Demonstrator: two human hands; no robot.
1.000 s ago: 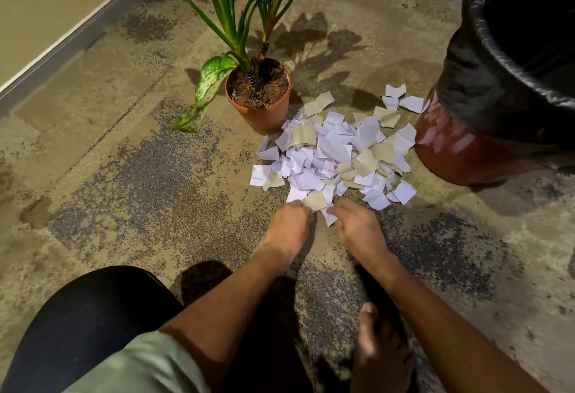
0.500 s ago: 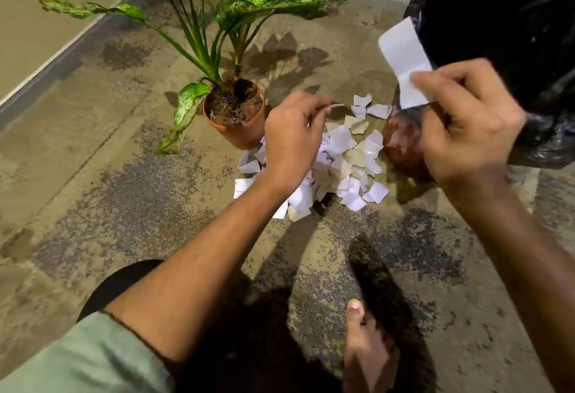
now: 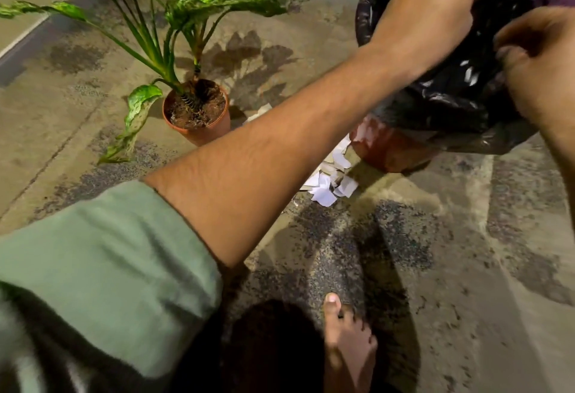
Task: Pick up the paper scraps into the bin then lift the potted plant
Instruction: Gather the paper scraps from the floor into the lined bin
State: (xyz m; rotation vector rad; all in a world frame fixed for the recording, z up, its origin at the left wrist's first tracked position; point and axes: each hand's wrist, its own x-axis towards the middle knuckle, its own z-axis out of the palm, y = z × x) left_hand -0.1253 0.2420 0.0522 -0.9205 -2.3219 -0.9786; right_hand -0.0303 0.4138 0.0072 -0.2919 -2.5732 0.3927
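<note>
Potted plant (image 3: 196,112) stands far left on the floor (image 3: 435,268). Paper scraps (image 3: 329,181) lie right of it, beneath my left forearm. Left hand (image 3: 435,9) over the bin (image 3: 451,87), grip not discernible. Right hand (image 3: 541,62) beside it, fingers (image 3: 510,53) curled, contents hidden.

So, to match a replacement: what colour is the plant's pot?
Terracotta orange pot, clearest in the head view.
</note>
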